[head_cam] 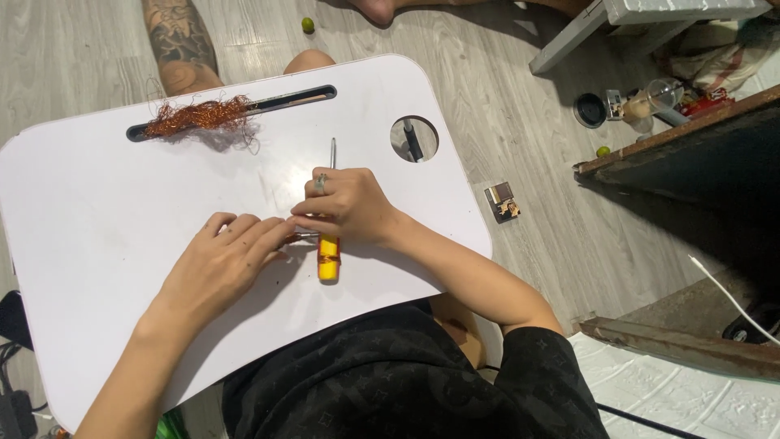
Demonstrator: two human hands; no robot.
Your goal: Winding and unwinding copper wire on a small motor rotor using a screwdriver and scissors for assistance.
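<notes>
Your right hand grips the yellow-handled screwdriver, its shaft pointing away from you, and your left hand pinches a small metal part beside it, so press this part firmly on the worktop before prying.

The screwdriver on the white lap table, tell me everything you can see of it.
The screwdriver has a yellow, plastic-looking handle with an orange band and a thin grey metal shaft. It lies flat on the table, near the middle, handle toward the person, shaft pointing away to the slot edge. The right hand covers its middle, fingers wrapped over where the shaft meets the handle, so only the handle end and the shaft tip show. The left hand touches something small and metallic beside the handle; what it is cannot be told.
</notes>
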